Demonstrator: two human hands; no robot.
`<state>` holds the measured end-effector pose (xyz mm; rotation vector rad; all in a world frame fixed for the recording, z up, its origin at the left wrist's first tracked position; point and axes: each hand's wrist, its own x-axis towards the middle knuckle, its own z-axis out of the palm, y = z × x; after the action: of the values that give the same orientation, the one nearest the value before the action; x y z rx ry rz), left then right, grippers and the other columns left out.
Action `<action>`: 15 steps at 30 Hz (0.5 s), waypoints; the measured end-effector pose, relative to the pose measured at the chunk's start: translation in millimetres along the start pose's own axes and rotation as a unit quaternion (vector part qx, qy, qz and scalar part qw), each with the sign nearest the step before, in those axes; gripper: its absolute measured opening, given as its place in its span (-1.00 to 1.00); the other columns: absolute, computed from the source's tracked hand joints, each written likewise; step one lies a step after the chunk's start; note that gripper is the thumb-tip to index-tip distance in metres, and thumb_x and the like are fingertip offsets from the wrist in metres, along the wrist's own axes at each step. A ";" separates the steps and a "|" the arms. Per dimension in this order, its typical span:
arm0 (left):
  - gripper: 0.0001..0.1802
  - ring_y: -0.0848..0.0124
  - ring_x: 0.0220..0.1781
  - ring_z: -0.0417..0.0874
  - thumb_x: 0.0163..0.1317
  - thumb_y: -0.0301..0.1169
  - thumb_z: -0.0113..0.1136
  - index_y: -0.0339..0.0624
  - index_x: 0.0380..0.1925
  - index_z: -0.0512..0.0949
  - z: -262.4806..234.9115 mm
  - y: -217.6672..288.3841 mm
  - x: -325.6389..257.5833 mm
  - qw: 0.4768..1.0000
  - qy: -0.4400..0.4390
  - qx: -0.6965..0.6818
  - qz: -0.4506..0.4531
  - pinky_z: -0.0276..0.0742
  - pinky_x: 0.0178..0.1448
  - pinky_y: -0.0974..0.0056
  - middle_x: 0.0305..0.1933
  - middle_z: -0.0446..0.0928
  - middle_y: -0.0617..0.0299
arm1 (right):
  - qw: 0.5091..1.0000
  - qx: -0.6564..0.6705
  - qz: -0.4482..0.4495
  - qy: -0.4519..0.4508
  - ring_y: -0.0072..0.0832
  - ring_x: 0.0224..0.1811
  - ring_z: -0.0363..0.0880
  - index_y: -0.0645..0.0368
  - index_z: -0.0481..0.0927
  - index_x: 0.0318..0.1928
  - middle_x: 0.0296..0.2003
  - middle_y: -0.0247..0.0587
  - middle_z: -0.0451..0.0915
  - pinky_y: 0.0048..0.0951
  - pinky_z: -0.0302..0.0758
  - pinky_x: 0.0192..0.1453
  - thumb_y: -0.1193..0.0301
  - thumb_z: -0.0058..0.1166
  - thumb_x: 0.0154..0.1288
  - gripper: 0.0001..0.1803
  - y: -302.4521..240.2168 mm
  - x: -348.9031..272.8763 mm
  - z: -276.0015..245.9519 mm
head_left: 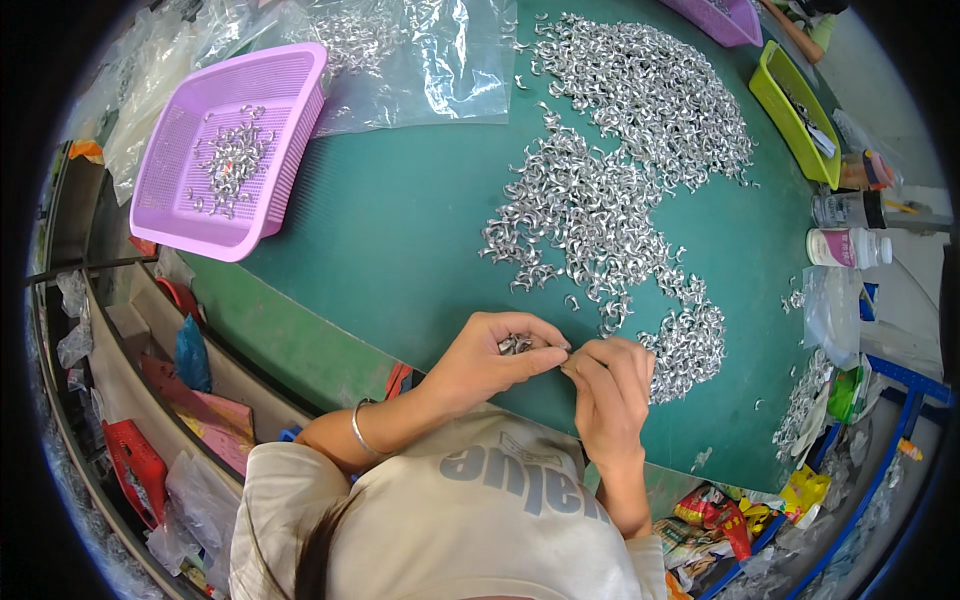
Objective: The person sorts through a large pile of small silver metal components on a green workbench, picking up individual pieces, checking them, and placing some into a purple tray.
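Pale shirt [450,525] at bottom; mid-frame, cups metal pieces [515,345] in left hand [485,360], grip loosely curled, likely for easy reach; pinches tight with right hand [612,390], cannot tell on what.

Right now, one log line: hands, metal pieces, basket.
left hand: curled around small metal pieces | right hand: at left hand's fingertips, grip unclear | metal piles: on green table | purple basket: more pieces inside
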<state>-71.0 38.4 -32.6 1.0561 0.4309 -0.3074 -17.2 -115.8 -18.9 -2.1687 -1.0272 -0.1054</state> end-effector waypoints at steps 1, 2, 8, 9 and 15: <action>-0.82 0.71 -0.65 0.16 0.17 -0.41 0.09 -0.31 -0.29 0.52 -0.1 1.0 0.8 1.000 -0.010 0.008 0.000 -0.01 -0.62 0.55 -0.65 0.28 0.44 | 1.000 -0.002 -0.013 -0.008 -0.31 -0.32 0.42 0.21 0.53 -0.43 -0.38 -0.25 0.47 -0.37 0.27 -0.23 0.63 0.12 -0.12 -0.85 -1.5 1.1 -2.0; -0.81 0.70 -0.65 0.15 0.17 -0.42 0.09 -0.32 -0.29 0.51 -1.0 1.5 1.1 0.999 -0.030 -0.040 -0.018 -0.02 -0.62 0.54 -0.65 0.28 0.44 | 0.999 0.045 0.017 0.010 -0.32 -0.32 0.42 0.23 0.53 -0.43 -0.39 -0.24 0.48 -0.38 0.28 -0.24 0.64 0.13 -0.13 -0.84 -2.4 1.2 -2.4; -0.81 0.70 -0.65 0.10 0.20 -0.43 0.07 -0.35 -0.27 0.50 6.1 -0.2 -3.2 0.963 -0.081 -0.248 -0.062 -0.05 -0.63 0.52 -0.64 0.27 0.43 | 0.947 0.253 0.165 0.110 -0.34 -0.35 0.42 0.32 0.50 -0.44 -0.43 -0.16 0.51 -0.43 0.35 -0.24 0.72 0.18 -0.20 -0.78 -10.8 -0.9 2.5; -0.80 0.70 -0.66 0.09 0.21 -0.42 0.06 -0.35 -0.26 0.50 8.0 -1.1 -4.8 0.959 -0.078 -0.267 -0.061 -0.06 -0.63 0.53 -0.63 0.26 0.43 | 0.942 0.265 0.169 0.114 -0.34 -0.35 0.42 0.33 0.50 -0.43 -0.43 -0.16 0.51 -0.44 0.36 -0.24 0.72 0.18 -0.20 -0.78 -11.3 -1.6 2.5; -0.76 0.75 -0.68 0.05 0.22 -0.37 0.06 -0.33 -0.21 0.49 16.6 -1.7 -7.4 0.944 -0.082 -0.309 -0.079 -0.09 -0.64 0.55 -0.65 0.23 0.50 | 0.946 0.256 0.160 0.119 -0.36 -0.36 0.42 0.35 0.50 -0.43 -0.43 -0.16 0.51 -0.45 0.37 -0.26 0.72 0.20 -0.21 -0.77 -15.9 1.1 0.4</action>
<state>-75.0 23.2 -23.3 0.3781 0.4239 -0.3668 -27.7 -108.1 -9.6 -1.7598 -0.4847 0.0486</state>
